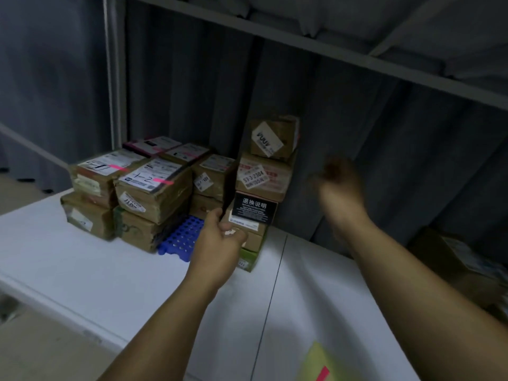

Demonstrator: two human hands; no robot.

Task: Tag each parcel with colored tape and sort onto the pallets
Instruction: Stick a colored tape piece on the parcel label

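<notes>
Well, on my feed a grey curtain (pixel 357 133) closes off the back and a shelf rail (pixel 330 48) runs across overhead. Taped parcels (pixel 154 185) are stacked two high at the left, several striped with pink tape (pixel 163 181), and the blue pallet (pixel 176 237) shows from under their front. A tall stack (pixel 264 176) stands just beside them, close against the curtain. A brown box (pixel 453 257) crowds the right edge.

The left hand (pixel 220 235) is curled against that stack's lower part, thumb at the edge of the black-labelled parcel (pixel 253 213) (whether it truly grips, I cannot tell). The right hand (pixel 341 182) hovers well apart before the curtain, blurred, fingers loosely bent, holding nothing.

The white table (pixel 82 270) runs wide from the pallet to its near edge, with a yellow parcel (pixel 316 361) at the bottom corner.
</notes>
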